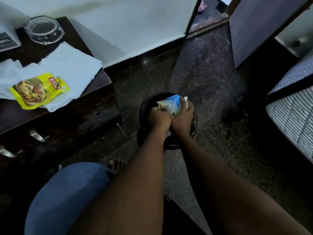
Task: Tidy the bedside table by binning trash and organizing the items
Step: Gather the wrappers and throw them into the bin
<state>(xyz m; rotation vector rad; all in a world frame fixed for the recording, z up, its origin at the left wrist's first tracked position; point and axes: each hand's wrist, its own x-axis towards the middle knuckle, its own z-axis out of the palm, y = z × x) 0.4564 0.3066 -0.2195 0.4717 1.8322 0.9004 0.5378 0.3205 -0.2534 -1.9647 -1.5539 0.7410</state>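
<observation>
Dark wooden surface [32,53], left rear corner: dark printed card [7,42], partly cut off by the frame. Just beside it, at rear edge: clear glass bowl [44,29], upright. Middle through to right edge: white paper tissues [72,65], spread flat. On tissues, near front edge: yellow food sachet [39,90], flat, printed face up. Below front edge: metal drawer handles [36,134]. Floor [211,82], right of surface: black bin [145,106]. Over bin mouth: left hand [158,120] and right hand [183,119], touching, fingers [189,106] of both curled tight round crumpled blue-and-white wrappers [172,104]. Far right: striped chair [294,116].
</observation>
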